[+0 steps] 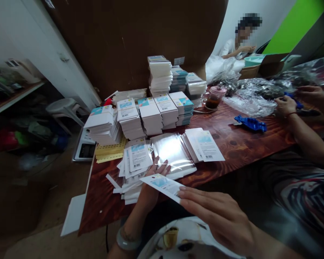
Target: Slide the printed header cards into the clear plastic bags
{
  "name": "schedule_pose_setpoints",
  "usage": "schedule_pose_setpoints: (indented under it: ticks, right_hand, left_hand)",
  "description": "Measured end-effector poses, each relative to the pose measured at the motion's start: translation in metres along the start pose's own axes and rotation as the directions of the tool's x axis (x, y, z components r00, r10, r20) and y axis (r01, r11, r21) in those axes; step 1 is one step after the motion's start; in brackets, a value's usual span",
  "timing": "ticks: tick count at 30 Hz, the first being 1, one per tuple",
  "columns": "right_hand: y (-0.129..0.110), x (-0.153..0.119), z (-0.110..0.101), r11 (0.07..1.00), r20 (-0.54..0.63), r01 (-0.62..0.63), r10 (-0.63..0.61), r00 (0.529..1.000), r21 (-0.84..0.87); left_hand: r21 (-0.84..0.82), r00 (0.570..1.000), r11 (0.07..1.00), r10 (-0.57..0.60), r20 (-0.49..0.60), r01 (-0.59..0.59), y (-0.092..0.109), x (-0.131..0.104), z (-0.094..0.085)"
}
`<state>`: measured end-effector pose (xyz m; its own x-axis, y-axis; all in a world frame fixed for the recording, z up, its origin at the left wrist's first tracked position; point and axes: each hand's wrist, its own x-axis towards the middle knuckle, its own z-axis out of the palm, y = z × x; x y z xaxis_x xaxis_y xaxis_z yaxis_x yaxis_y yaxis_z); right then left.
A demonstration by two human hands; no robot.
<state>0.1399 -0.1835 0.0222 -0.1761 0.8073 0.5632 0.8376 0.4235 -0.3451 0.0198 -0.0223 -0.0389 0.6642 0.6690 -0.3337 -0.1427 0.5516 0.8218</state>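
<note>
Between the fingertips and thumb of my right hand is a white printed card with a blue picture, tilted in front of me. My left hand is behind the card, partly covered by it. Its fingers are stretched out at the near left edge of a stack of clear plastic sleeves. Left of that stack lies an untidy pile of cards in sleeves. On its right, loose cards are fanned out on the table.
Tall bundles of printed cards stand behind the sleeves. A lidded glass mug with dark liquid is at the back. Blue plastic parts lie near a co-worker's hands. Another person sits at the far end. Yellow sheets lie at left.
</note>
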Motion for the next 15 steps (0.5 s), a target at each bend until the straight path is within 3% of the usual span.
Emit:
schedule_pose_setpoints:
  ticks: [4, 11, 15]
  right_hand:
    - [-0.005, -0.011, -0.001, 0.989, 0.089, 0.040, -0.027, 0.996, -0.143]
    - [-0.002, -0.018, 0.018, 0.956, 0.037, -0.059, 0.073, 0.997, -0.286]
    - [-0.008, -0.004, 0.014, 0.933, 0.002, -0.096, 0.103, 0.995, -0.347]
  left_hand:
    - [-0.075, 0.998, 0.997, 0.014, -0.054, -0.018, 0.002, -0.004, 0.003]
    - [-0.063, 1.000, 0.998, -0.012, -0.017, 0.010, 0.012, -0.010, 0.017]
    - [-0.091, 0.997, 0.996, 0.018, -0.075, -0.024, 0.016, -0.009, 0.019]
